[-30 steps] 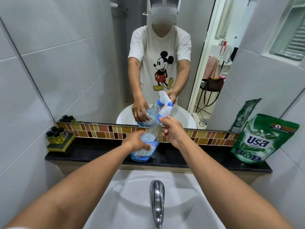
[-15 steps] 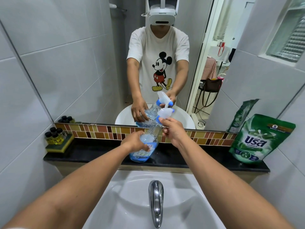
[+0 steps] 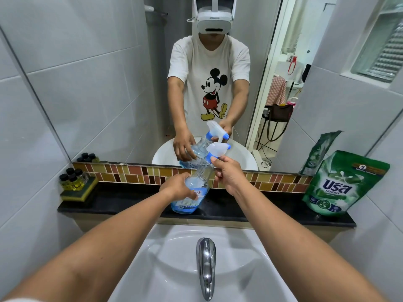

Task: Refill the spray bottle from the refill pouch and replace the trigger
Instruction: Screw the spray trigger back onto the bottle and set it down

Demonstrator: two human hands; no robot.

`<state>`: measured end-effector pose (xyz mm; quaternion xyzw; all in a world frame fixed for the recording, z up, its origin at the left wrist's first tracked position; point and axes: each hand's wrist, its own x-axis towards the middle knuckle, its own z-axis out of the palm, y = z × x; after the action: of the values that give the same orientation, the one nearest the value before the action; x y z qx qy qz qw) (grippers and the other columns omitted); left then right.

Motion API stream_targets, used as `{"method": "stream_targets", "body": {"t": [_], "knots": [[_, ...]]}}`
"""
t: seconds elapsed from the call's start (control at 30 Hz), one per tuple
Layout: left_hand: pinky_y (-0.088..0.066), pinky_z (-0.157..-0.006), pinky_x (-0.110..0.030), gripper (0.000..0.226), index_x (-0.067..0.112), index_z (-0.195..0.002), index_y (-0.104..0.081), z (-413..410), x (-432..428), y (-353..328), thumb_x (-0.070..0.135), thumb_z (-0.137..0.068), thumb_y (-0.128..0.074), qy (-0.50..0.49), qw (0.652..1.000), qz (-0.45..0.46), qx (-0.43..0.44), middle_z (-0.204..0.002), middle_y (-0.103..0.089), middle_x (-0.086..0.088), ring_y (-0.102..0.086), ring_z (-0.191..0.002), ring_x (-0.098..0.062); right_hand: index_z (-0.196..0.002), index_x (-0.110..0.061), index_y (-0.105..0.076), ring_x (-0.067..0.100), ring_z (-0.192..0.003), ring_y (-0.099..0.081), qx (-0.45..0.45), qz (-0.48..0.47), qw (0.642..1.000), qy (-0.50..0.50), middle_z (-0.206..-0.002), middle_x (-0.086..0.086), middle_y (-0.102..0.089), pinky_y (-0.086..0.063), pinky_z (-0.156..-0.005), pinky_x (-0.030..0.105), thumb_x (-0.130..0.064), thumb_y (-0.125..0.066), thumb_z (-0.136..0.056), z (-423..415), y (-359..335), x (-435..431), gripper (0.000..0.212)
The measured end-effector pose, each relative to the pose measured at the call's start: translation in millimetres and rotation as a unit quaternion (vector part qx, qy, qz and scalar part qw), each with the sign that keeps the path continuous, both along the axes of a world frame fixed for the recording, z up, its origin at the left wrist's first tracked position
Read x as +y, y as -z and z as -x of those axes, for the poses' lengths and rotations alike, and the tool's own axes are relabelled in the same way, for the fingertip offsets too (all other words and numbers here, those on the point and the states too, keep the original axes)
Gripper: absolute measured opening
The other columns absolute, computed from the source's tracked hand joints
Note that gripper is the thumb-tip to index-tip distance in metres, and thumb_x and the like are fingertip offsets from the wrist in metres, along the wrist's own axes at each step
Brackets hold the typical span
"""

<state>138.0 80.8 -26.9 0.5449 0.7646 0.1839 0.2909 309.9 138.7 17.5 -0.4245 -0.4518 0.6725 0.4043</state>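
left hand (image 3: 178,185): i see it wrapped around the spray bottle (image 3: 192,192), gripping its lower body.
right hand (image 3: 227,174): fingers closed on the blue collar under the trigger (image 3: 218,150), which sits on the neck.
bottle: tilted right, its base at the front part of the black surface (image 3: 130,205), just behind the sink (image 3: 239,269).
refill pouch (image 3: 340,184): upright at the surface's right end, leaning on the wall, well apart from the bottle.
edges: mirror (image 3: 98,83) and tile strip (image 3: 135,174) close behind; small bottles (image 3: 73,178) on a sponge at far left.
open room: bare surface on both sides of the bottle; faucet (image 3: 206,264) below.
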Motion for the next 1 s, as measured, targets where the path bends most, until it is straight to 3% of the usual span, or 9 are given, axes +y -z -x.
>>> {"method": "stream_targets", "body": {"t": [0.1, 0.27, 0.47, 0.57, 0.67, 0.73, 0.8, 0.87, 1.0], "knots": [[-0.058, -0.087, -0.043, 0.073, 0.028, -0.128, -0.057, 0, 0, 0, 0.040, -0.063, -0.090, 0.000, 1.000, 0.001, 0.000, -0.117, -0.071, 0.004, -0.068, -0.101, -0.019, -0.105, -0.014, -0.070, 0.008, -0.048, -0.036, 0.000, -0.005, 1.000, 0.010, -0.074, -0.001, -0.064, -0.035, -0.049, 0.023, -0.017, -0.070, -0.091, 0, 0, -2, 0.015], [-0.059, -0.087, -0.042, 0.070, 0.028, -0.125, -0.058, 3, 2, -3, 0.037, -0.064, -0.091, 0.009, 1.000, 0.015, -0.009, -0.117, -0.071, 0.003, -0.068, -0.101, -0.018, -0.117, -0.022, -0.067, 0.007, -0.053, -0.037, -0.033, -0.014, 0.998, -0.057, -0.075, -0.005, -0.064, -0.031, -0.052, 0.024, -0.025, -0.062, -0.097, -4, -3, -1, 0.021], [-0.058, -0.086, -0.041, 0.075, 0.029, -0.129, -0.058, -5, 3, 0, 0.042, -0.062, -0.090, -0.001, 1.000, 0.002, 0.019, -0.119, -0.070, 0.004, -0.067, -0.103, -0.019, -0.115, -0.019, -0.068, 0.011, -0.057, -0.041, -0.065, -0.036, 0.997, 0.013, -0.078, 0.002, -0.061, -0.034, -0.053, 0.027, -0.026, -0.059, -0.099, 0, 6, 0, 0.020], [-0.057, -0.087, -0.042, 0.079, 0.029, -0.131, -0.057, -11, 4, 1, 0.046, -0.061, -0.089, -0.009, 0.999, -0.006, 0.032, -0.120, -0.070, 0.004, -0.067, -0.105, -0.020, -0.119, -0.015, -0.068, 0.017, -0.079, -0.061, -0.040, -0.040, 0.996, 0.062, -0.100, 0.006, -0.071, -0.045, -0.063, 0.025, -0.025, -0.060, -0.098, 4, 6, -3, 0.024], [-0.057, -0.088, -0.042, 0.081, 0.029, -0.133, -0.056, -11, 5, 1, 0.046, -0.061, -0.089, -0.008, 0.999, -0.005, 0.036, -0.121, -0.069, 0.004, -0.066, -0.106, -0.021, -0.112, -0.018, -0.070, 0.025, -0.097, -0.066, -0.032, -0.036, 0.997, 0.067, -0.111, 0.008, -0.073, -0.051, -0.074, 0.029, -0.026, -0.063, -0.096, 2, 6, -4, 0.019], [-0.057, -0.088, -0.041, 0.080, 0.028, -0.134, -0.056, -8, 6, -1, 0.044, -0.062, -0.090, 0.000, 1.000, 0.006, 0.023, -0.122, -0.069, 0.003, -0.066, -0.106, -0.021, -0.107, -0.023, -0.070, 0.025, -0.091, -0.067, -0.047, -0.028, 0.998, 0.030, -0.107, 0.007, -0.075, -0.048, -0.074, 0.036, -0.031, -0.066, -0.094, -3, 4, -4, 0.016], [-0.057, -0.089, -0.041, 0.075, 0.028, -0.130, -0.058, -4, 6, -4, 0.040, -0.064, -0.090, 0.012, 1.000, 0.019, 0.015, -0.121, -0.070, 0.003, -0.067, -0.105, -0.020, -0.107, -0.022, -0.069, 0.014, -0.070, -0.065, -0.055, -0.029, 0.998, -0.007, -0.091, 0.002, -0.075, -0.044, -0.063, 0.032, -0.032, -0.066, -0.094, -8, 1, -6, 0.016], [-0.057, -0.089, -0.042, 0.068, 0.030, -0.123, -0.061, -4, 6, -5, 0.039, -0.063, -0.091, 0.014, 1.000, 0.022, 0.015, -0.117, -0.072, 0.004, -0.068, -0.102, -0.019, -0.107, -0.019, -0.069, 0.004, -0.048, -0.050, -0.055, -0.025, 0.998, -0.010, -0.076, -0.003, -0.067, -0.036, -0.051, 0.025, -0.030, -0.064, -0.095, -10, -2, -6, 0.017], [-0.057, -0.089, -0.044, 0.076, 0.031, -0.129, -0.058, -10, 3, -2, 0.043, -0.061, -0.090, -0.006, 0.999, 0.005, 0.031, -0.118, -0.070, 0.005, -0.067, -0.103, -0.019, -0.104, -0.019, -0.069, 0.008, -0.052, -0.042, -0.060, -0.023, 0.998, 0.027, -0.079, 0.002, -0.063, -0.034, -0.049, 0.025, -0.029, -0.063, -0.096, -6, 0, -6, 0.013]]}}
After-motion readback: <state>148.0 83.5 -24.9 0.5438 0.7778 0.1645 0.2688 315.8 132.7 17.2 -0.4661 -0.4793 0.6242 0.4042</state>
